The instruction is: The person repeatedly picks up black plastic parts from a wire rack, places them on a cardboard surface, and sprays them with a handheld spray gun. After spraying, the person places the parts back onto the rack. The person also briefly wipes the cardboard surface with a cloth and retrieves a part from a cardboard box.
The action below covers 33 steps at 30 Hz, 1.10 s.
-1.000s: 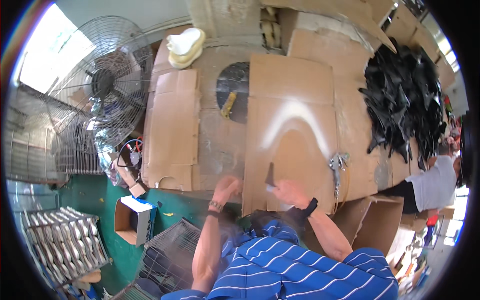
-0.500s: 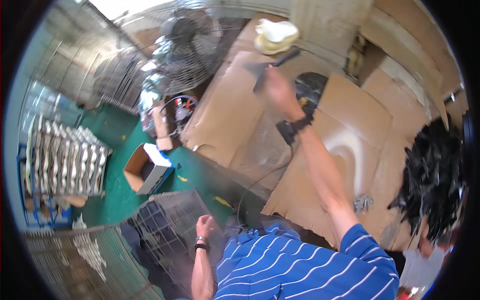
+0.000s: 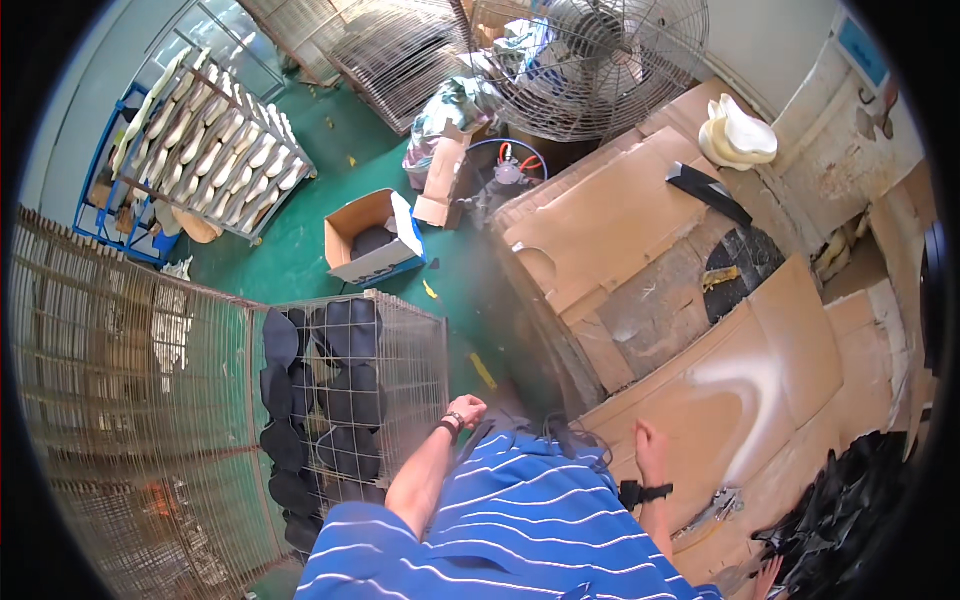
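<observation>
My left hand [image 3: 468,409] is curled closed beside the wire rack, in front of my waist, with nothing seen in it. Over the near edge of the cardboard-covered table [image 3: 620,410], my right hand [image 3: 650,452] hangs with its fingers drawn in and nothing visible in them. Well beyond it, a curved black strip-like piece [image 3: 708,192] lies flat on the cardboard. Nearest to my right hand is a white sprayed arc [image 3: 765,400] on the cardboard, with a small silver metal device [image 3: 722,503] like a spray gun near its lower end.
A pile of black pieces [image 3: 850,515] lies at the near right, with another person's hand [image 3: 768,578] at its edge. White shoe-form shapes [image 3: 735,135] sit at the far corner. A large fan [image 3: 600,60], an open carton [image 3: 375,240] and a wire rack of black pads [image 3: 350,395] surround the table.
My right hand has let go of the black piece, which now rests on the cardboard, and has drawn back toward my body. The view has swung to the right.
</observation>
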Tool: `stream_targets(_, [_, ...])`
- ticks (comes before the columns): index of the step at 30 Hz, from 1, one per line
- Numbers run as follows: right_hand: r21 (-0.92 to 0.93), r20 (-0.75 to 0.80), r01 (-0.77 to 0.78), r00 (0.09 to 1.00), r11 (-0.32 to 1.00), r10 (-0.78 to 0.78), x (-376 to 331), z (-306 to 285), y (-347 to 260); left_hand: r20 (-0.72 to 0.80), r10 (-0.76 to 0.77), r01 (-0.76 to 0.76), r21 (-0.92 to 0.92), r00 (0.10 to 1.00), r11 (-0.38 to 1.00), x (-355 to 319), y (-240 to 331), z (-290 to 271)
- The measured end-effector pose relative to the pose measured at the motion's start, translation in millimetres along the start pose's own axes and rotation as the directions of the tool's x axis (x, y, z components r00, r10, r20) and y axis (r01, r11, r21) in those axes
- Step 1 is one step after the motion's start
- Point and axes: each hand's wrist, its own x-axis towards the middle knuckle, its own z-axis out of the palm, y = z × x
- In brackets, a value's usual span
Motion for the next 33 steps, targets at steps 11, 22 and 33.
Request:
stream_targets(11, [-0.475,0.249,-0.038,0.953,0.879,0.175,-40,50,-49,0.023,0.229,-0.230,0.097,0.973,0.968,52,10,-28])
stream_targets(22, [-0.564,0.631,0.288,0.755,0.774,0.179,45,181,-178,-0.516,0.322,-0.508,-0.269,0.793,0.818,63,-31,-181])
stream_targets(33, [-0.488,0.762,0.638,0.645,0.596,-0.066,206,302,-275,-0.772,0.075,-0.540,-0.367,0.631,0.757,17,-31,-332])
